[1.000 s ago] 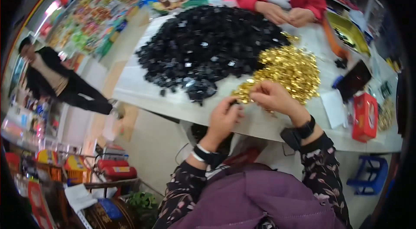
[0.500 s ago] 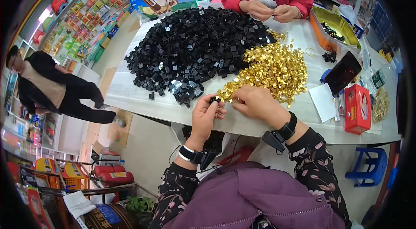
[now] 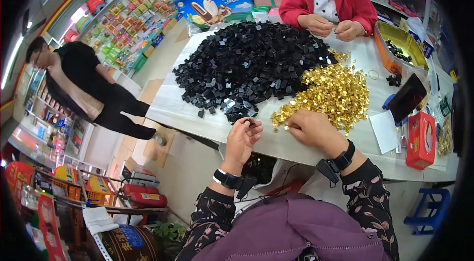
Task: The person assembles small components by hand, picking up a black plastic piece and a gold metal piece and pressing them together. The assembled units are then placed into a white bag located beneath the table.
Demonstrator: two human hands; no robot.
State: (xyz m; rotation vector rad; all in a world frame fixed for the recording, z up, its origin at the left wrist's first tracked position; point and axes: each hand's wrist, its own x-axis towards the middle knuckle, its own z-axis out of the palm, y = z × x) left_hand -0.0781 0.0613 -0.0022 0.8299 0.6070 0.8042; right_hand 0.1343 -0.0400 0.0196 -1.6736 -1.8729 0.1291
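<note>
My left hand (image 3: 241,142) is just off the table's near edge, palm up. Its thumb and forefinger pinch a small black plastic piece (image 3: 249,121), while the other fingers curl loosely. Over the near side of a heap of small shiny gold metal pieces (image 3: 340,94), my right hand (image 3: 311,129) reaches down with bent fingers. Its fingertips press together at a few loose gold pieces, and what they hold is hidden. A large heap of black plastic pieces (image 3: 252,63) lies beyond my left hand, touching the gold heap.
Across the table (image 3: 165,100), a person in a red jacket (image 3: 328,2) works with both hands. To the right are a yellow-lined tin (image 3: 400,39), a dark phone (image 3: 407,98), white paper (image 3: 384,131) and a red box (image 3: 421,140). Another person (image 3: 86,86) stands left.
The whole view has shifted, putting the table further right and lower. My left hand has drawn away from the gold heap and its fingers have loosened; my right hand stays by the gold pieces.
</note>
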